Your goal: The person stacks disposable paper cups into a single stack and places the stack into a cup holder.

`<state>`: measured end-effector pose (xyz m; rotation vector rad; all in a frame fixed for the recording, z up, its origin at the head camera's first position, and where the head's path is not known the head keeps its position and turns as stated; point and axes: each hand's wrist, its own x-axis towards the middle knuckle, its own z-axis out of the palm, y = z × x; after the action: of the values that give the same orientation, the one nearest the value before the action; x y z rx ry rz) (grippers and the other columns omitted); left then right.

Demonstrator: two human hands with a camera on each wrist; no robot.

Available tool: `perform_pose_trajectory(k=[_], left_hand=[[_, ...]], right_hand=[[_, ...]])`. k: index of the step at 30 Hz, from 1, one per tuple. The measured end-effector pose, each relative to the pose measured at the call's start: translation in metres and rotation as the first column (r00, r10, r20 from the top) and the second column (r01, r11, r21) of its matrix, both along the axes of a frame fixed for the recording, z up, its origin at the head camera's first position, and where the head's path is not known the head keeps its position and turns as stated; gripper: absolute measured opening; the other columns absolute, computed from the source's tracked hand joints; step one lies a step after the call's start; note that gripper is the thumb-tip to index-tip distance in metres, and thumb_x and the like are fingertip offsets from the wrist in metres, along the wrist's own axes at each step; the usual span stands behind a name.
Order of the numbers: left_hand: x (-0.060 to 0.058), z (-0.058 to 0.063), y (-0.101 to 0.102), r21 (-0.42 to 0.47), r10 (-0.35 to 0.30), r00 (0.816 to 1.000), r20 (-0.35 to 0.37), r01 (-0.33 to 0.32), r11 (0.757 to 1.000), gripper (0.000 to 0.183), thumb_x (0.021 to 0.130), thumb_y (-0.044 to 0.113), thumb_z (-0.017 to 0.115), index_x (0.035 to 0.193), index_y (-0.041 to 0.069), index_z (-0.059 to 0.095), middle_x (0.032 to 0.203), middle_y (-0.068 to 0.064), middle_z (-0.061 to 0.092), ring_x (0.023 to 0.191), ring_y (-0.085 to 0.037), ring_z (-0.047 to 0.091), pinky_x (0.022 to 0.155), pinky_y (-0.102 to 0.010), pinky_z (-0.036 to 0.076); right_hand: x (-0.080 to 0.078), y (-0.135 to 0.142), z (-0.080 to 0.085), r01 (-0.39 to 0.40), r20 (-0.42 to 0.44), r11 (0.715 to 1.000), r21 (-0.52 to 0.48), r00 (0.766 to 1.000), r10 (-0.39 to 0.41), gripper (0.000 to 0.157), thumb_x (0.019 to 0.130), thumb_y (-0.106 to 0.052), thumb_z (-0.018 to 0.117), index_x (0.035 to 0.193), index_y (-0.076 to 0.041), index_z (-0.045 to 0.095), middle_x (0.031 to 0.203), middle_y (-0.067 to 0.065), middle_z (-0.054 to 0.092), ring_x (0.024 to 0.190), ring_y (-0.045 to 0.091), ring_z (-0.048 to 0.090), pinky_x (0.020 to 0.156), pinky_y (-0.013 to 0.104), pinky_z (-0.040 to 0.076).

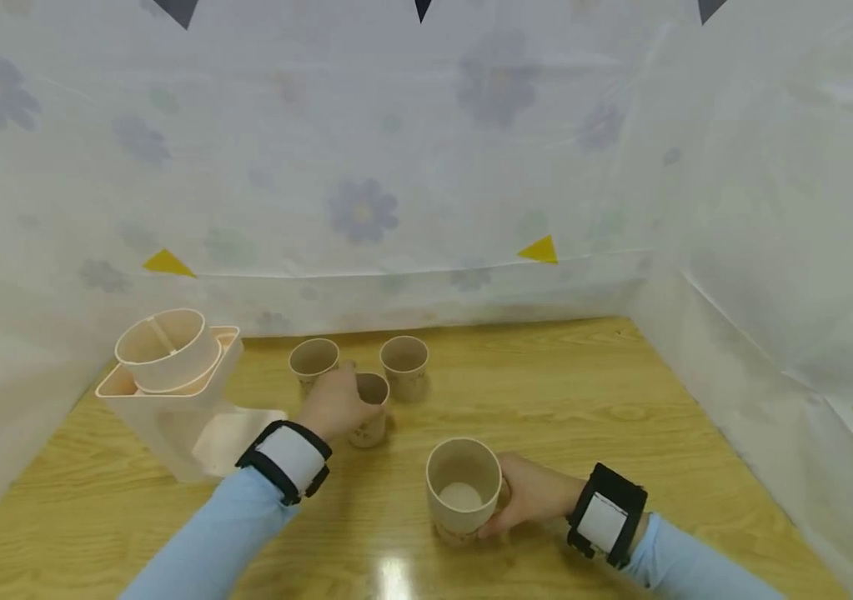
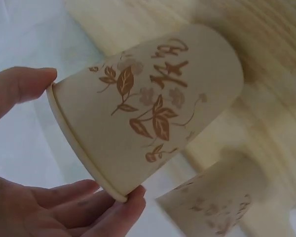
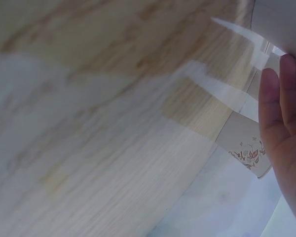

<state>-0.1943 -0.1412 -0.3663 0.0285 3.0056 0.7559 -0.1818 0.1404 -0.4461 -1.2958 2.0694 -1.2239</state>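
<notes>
My left hand [image 1: 336, 404] pinches the rim of a paper cup [image 1: 370, 429] between thumb and fingers. In the left wrist view this cup [image 2: 143, 103] shows brown leaves and lettering, with thumb and fingertips on its rim. Closer to me, my right hand [image 1: 534, 492] holds another paper cup [image 1: 464, 483] from its right side, mouth up. In the right wrist view the fingers [image 3: 271, 98] lie along that cup [image 3: 281, 24], mostly cut off by the frame. Two more paper cups stand behind, a left one [image 1: 312, 358] and a right one [image 1: 405, 367].
A pale pink plastic stand [image 1: 171, 408] with a round open container [image 1: 171, 350] on top is at the left, beside my left forearm. White flowered sheeting [image 1: 426, 167] encloses the back and sides of the wooden table [image 1: 584, 392].
</notes>
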Motion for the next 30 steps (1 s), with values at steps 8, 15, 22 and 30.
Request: perform_pose_trajectory(k=[8, 15, 22, 30], left_hand=[[0.033, 0.054, -0.001, 0.140, -0.103, 0.995, 0.002, 0.101, 0.985, 0.079, 0.076, 0.028, 0.069, 0.138, -0.008, 0.037, 0.124, -0.025, 0.060, 0.101, -0.029, 0.061, 0.083, -0.045, 0.052], [0.065, 0.102, 0.022, 0.241, -0.285, 0.952, -0.110, 0.303, 0.922, 0.070, 0.077, 0.028, 0.070, 0.137, 0.005, 0.043, 0.131, -0.012, 0.056, 0.110, -0.022, 0.056, 0.091, -0.044, 0.048], [0.078, 0.100, 0.048, 0.180, -0.442, 0.886, -0.141, 0.462, 0.869, 0.071, 0.072, 0.023, 0.071, 0.135, 0.001, 0.045, 0.122, -0.010, 0.060, 0.103, -0.019, 0.056, 0.089, -0.038, 0.049], [0.074, 0.078, 0.062, 0.171, -0.504, 0.863, -0.022, 0.500, 0.849, 0.071, 0.073, 0.021, 0.072, 0.135, 0.000, 0.045, 0.121, -0.013, 0.057, 0.106, -0.022, 0.053, 0.089, -0.039, 0.050]], right_hand=[[-0.004, -0.004, 0.001, -0.005, -0.039, 1.000, -0.002, 0.999, 0.005, 0.066, 0.069, -0.025, 0.080, 0.126, -0.005, 0.054, 0.121, 0.014, 0.064, 0.114, 0.013, 0.055, 0.103, 0.047, 0.041], [-0.005, -0.003, 0.001, -0.018, -0.042, 1.000, -0.002, 0.999, 0.018, 0.063, 0.070, -0.025, 0.079, 0.125, -0.004, 0.055, 0.120, 0.015, 0.065, 0.112, 0.013, 0.057, 0.102, 0.044, 0.043], [-0.006, -0.004, 0.000, -0.063, -0.041, 0.998, -0.005, 0.997, 0.063, 0.051, 0.074, -0.024, 0.076, 0.117, -0.004, 0.059, 0.111, 0.014, 0.070, 0.106, 0.011, 0.060, 0.100, 0.041, 0.045], [-0.004, -0.005, 0.001, -0.049, -0.016, 0.999, -0.002, 0.999, 0.049, 0.059, 0.074, -0.025, 0.077, 0.125, -0.007, 0.053, 0.119, 0.013, 0.065, 0.112, 0.010, 0.055, 0.104, 0.043, 0.041]])
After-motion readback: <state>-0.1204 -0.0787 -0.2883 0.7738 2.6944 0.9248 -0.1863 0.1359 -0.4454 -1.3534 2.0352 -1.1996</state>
